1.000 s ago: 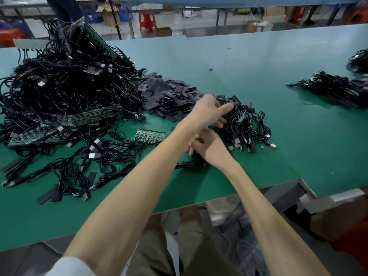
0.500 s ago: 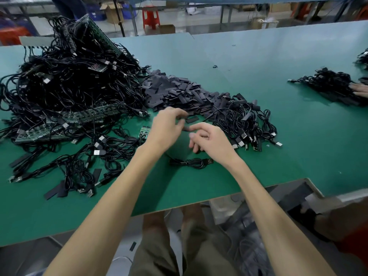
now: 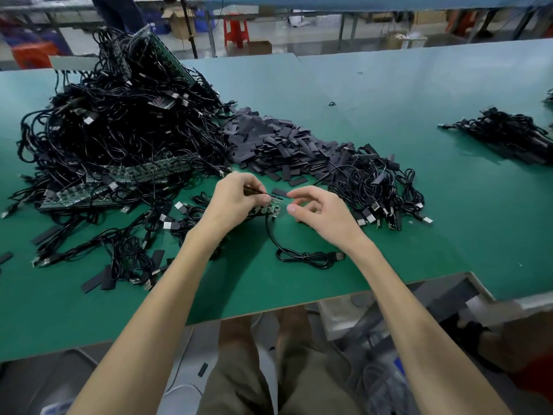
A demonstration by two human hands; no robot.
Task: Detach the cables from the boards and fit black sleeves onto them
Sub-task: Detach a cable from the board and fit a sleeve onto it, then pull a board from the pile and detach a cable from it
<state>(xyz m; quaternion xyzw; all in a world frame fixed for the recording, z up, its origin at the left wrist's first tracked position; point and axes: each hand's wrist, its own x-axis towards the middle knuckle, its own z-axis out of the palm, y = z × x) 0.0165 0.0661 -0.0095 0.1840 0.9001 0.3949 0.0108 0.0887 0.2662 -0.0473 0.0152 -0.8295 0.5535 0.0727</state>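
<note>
While the left hand (image 3: 236,202) pinches a small green circuit board (image 3: 267,209), thin black cable (image 3: 305,256) trailing, above the green table mat (image 3: 463,223), the right hand (image 3: 317,214) hovers beside the board, loose, empty; red plastic stool (image 3: 236,28) beyond.

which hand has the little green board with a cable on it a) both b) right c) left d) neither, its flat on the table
c: the left hand grips the small green board, its cable trailing to the table, while the right hand hovers beside it with a gap.
</note>
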